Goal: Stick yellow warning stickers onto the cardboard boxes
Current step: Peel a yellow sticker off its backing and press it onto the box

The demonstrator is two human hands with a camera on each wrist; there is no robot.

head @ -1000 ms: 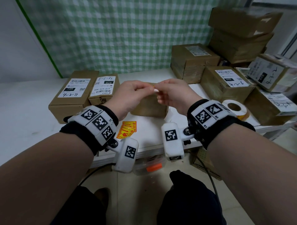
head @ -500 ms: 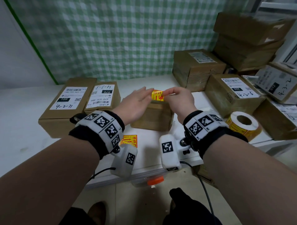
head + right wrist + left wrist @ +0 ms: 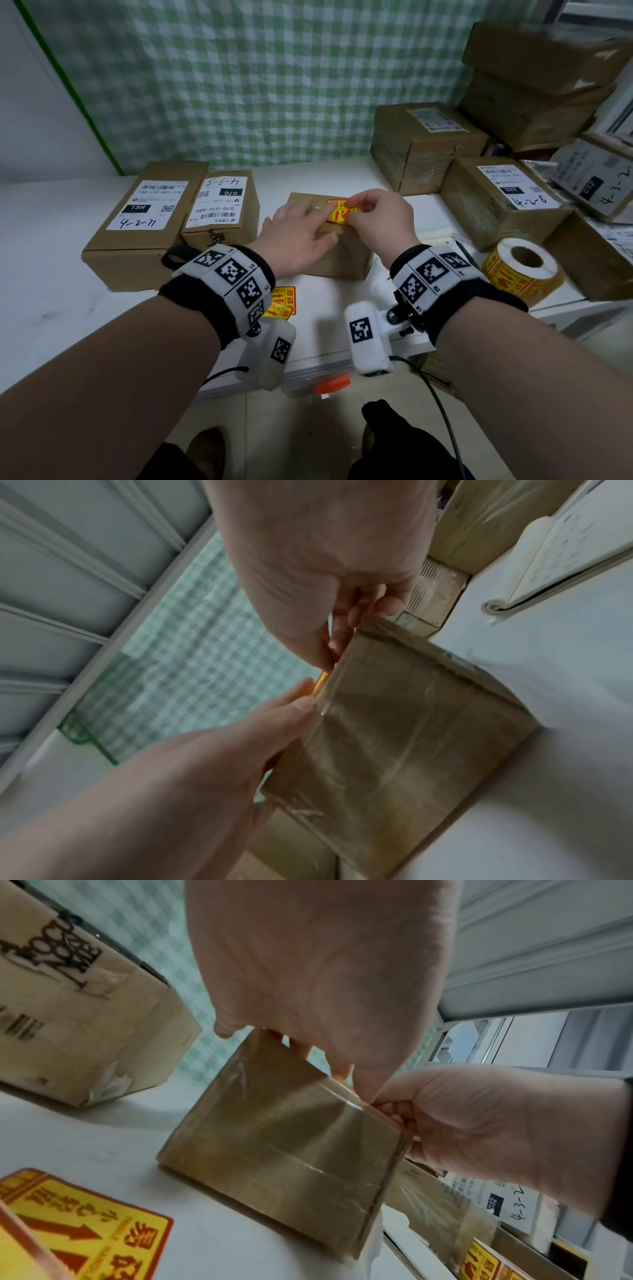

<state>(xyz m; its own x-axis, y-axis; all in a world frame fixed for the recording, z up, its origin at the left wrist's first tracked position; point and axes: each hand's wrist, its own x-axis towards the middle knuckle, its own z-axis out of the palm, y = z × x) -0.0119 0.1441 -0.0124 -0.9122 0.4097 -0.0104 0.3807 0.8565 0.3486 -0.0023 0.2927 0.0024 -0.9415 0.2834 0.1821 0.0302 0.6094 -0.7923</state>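
A small brown cardboard box (image 3: 329, 255) stands in the middle of the white table, its taped front face also in the left wrist view (image 3: 281, 1150) and the right wrist view (image 3: 394, 750). A yellow warning sticker (image 3: 340, 213) lies over the box's top near edge; only a sliver of the sticker (image 3: 322, 680) shows from the right wrist. My right hand (image 3: 355, 207) pinches the sticker's right end between thumb and fingers. My left hand (image 3: 317, 214) lies flat on the box top, straight fingers touching the sticker's left end.
A roll of yellow stickers (image 3: 522, 270) sits at the right. Loose stickers (image 3: 282, 305) lie near the table's front edge. Two labelled boxes (image 3: 144, 222) (image 3: 222, 205) stand at the left. Several more boxes (image 3: 503, 198) crowd the right, with a stack (image 3: 541, 78) behind.
Both hands came down from mid-air and forward onto the box with the sticker. The left hand let go of its pinch and flattened on the box top.
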